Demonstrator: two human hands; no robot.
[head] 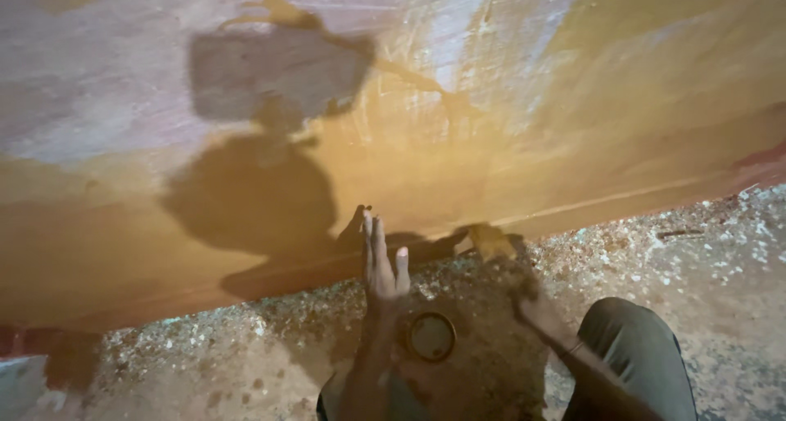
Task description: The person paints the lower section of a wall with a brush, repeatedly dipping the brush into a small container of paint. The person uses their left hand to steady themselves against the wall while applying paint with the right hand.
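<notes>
Left hand [383, 261] raised flat, fingers extended, empty, just above round tin [431, 337], right hand [536, 310] beside tin, grip indiscernible, orange wall [491, 142] beyond.

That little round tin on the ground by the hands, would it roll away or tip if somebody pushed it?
Probably not. The round tin looks low and flat, lying on its base on the speckled gritty floor, so it should scrape along, not roll. It looks small, so likely light. The left hand is raised above it, and the right hand is beside it; neither touches it.
</notes>
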